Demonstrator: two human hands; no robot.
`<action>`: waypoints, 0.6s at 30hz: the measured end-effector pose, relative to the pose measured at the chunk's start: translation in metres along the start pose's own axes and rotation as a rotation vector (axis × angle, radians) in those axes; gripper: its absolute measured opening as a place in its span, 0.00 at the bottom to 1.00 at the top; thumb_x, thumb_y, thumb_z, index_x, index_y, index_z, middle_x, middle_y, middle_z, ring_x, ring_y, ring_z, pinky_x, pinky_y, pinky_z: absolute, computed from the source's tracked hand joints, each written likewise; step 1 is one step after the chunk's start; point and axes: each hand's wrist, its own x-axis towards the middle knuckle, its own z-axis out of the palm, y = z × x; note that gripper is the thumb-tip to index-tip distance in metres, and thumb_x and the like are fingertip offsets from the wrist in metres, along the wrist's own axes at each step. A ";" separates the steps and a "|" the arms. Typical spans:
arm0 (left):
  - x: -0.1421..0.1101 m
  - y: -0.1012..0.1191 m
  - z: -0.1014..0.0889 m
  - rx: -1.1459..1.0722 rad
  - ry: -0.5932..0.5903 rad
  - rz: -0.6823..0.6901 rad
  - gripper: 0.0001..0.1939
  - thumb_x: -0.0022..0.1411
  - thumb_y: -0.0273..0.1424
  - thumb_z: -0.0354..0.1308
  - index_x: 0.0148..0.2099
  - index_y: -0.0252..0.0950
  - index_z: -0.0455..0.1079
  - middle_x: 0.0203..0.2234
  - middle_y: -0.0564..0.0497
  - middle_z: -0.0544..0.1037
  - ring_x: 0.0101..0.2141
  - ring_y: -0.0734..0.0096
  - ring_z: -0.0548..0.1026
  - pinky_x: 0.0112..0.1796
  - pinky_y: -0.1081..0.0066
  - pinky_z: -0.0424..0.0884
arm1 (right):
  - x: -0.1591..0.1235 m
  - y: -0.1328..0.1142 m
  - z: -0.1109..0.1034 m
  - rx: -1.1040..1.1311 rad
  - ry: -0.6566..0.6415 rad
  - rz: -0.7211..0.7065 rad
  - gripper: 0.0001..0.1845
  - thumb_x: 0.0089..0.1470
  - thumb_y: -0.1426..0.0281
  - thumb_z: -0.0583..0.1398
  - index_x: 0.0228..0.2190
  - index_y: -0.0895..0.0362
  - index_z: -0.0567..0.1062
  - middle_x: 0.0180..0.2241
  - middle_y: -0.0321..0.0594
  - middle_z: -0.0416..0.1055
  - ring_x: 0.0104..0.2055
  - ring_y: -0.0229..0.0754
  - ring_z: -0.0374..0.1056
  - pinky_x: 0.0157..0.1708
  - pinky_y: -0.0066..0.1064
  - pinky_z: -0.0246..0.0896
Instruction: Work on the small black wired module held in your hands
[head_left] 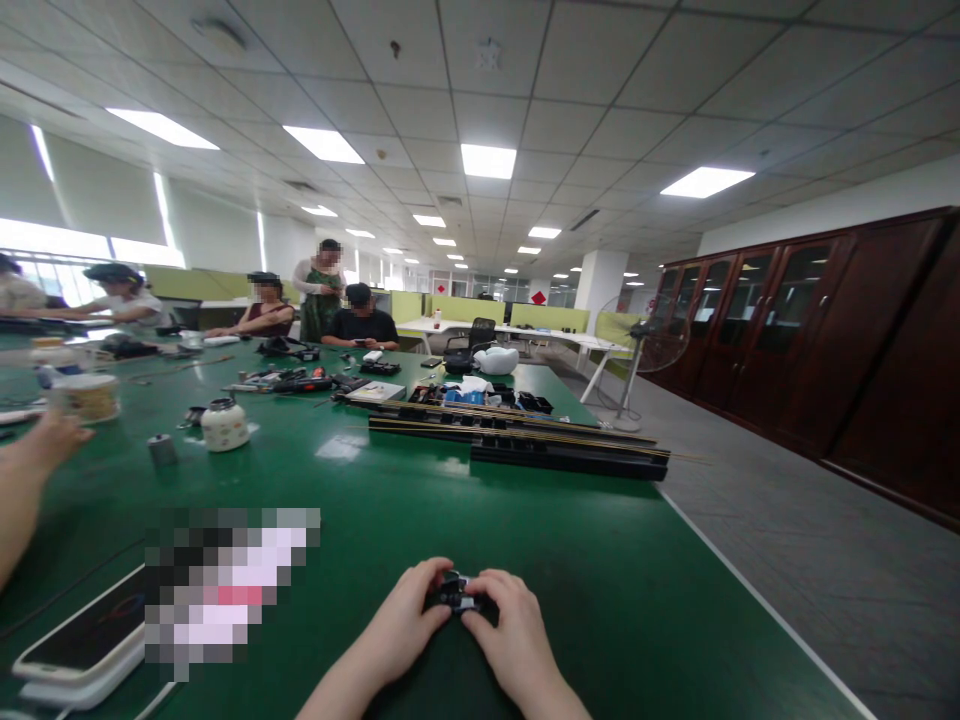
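Both my hands meet over the green table near its front edge. Between them is a small black part (pixel 454 594) with some lighter, shiny spots; its exact kind is too small to make out. My left hand (pixel 411 612) grips it from the left, thumb and fingers curled around that side. From the right, my right hand (pixel 510 622) closes on its other side with thumb and fingertips. Parts of the piece are hidden behind the fingers.
Left of my hands lies a phone (pixel 90 625) with cables. Long black channels (pixel 570 462) with thin rods lie ahead. A white jar (pixel 225 425) and a grey cylinder (pixel 161 450) stand left. Another person's hand (pixel 52 440) reaches in there. A fan (pixel 636 360) stands beyond the table.
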 end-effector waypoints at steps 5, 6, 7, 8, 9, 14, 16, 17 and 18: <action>0.000 -0.001 0.000 -0.020 0.004 0.001 0.24 0.43 0.24 0.55 0.46 0.36 0.67 0.38 0.49 0.73 0.41 0.63 0.69 0.46 0.66 0.61 | 0.000 0.002 0.001 0.002 0.010 -0.017 0.12 0.40 0.72 0.60 0.30 0.47 0.77 0.39 0.36 0.74 0.45 0.47 0.66 0.48 0.38 0.55; 0.000 -0.001 0.001 -0.022 0.006 -0.003 0.24 0.42 0.23 0.55 0.46 0.37 0.67 0.37 0.49 0.73 0.41 0.63 0.69 0.46 0.66 0.61 | 0.000 0.002 0.002 0.001 0.009 -0.022 0.12 0.40 0.72 0.61 0.30 0.47 0.77 0.39 0.36 0.73 0.45 0.47 0.66 0.48 0.38 0.55; 0.000 -0.002 0.001 -0.023 0.009 -0.005 0.24 0.42 0.23 0.55 0.46 0.37 0.67 0.37 0.49 0.73 0.41 0.63 0.69 0.46 0.66 0.61 | 0.000 0.003 0.002 0.000 0.007 -0.025 0.12 0.40 0.72 0.61 0.30 0.47 0.77 0.39 0.36 0.73 0.45 0.47 0.66 0.48 0.38 0.55; 0.001 -0.002 0.001 -0.023 0.012 -0.007 0.24 0.42 0.23 0.55 0.46 0.37 0.67 0.37 0.49 0.73 0.41 0.62 0.69 0.46 0.65 0.61 | 0.000 0.003 0.002 -0.001 0.005 -0.026 0.12 0.41 0.72 0.61 0.30 0.47 0.77 0.39 0.36 0.73 0.45 0.47 0.66 0.48 0.38 0.55; 0.000 -0.002 0.001 -0.024 0.014 -0.008 0.24 0.42 0.24 0.55 0.46 0.37 0.67 0.37 0.49 0.73 0.41 0.62 0.69 0.46 0.65 0.61 | 0.000 0.003 0.002 -0.003 0.004 -0.026 0.12 0.41 0.72 0.61 0.31 0.47 0.77 0.40 0.36 0.73 0.46 0.47 0.66 0.48 0.38 0.55; -0.001 0.001 0.000 -0.014 0.003 0.009 0.22 0.43 0.24 0.55 0.44 0.37 0.68 0.37 0.48 0.73 0.40 0.61 0.69 0.45 0.65 0.61 | -0.001 0.002 0.001 -0.008 0.004 -0.022 0.12 0.41 0.72 0.60 0.31 0.47 0.77 0.40 0.36 0.73 0.47 0.47 0.65 0.49 0.38 0.54; -0.001 0.001 -0.001 0.004 0.001 0.039 0.20 0.43 0.23 0.55 0.42 0.37 0.68 0.36 0.49 0.73 0.41 0.61 0.68 0.45 0.65 0.61 | -0.001 0.002 0.001 -0.007 0.000 -0.021 0.11 0.42 0.71 0.60 0.31 0.47 0.77 0.41 0.36 0.73 0.47 0.47 0.65 0.49 0.38 0.54; -0.001 0.002 -0.001 0.012 0.003 0.055 0.19 0.43 0.23 0.55 0.42 0.38 0.68 0.37 0.48 0.73 0.41 0.60 0.68 0.45 0.65 0.61 | -0.001 0.002 0.001 -0.004 -0.001 -0.018 0.11 0.42 0.71 0.60 0.31 0.47 0.77 0.41 0.36 0.73 0.47 0.47 0.65 0.49 0.38 0.54; -0.001 0.001 -0.001 0.018 0.007 0.069 0.18 0.44 0.23 0.55 0.41 0.38 0.68 0.37 0.48 0.73 0.42 0.60 0.68 0.46 0.65 0.61 | 0.000 0.001 0.001 0.003 -0.001 -0.016 0.11 0.43 0.71 0.60 0.31 0.47 0.77 0.42 0.36 0.73 0.48 0.47 0.65 0.49 0.38 0.54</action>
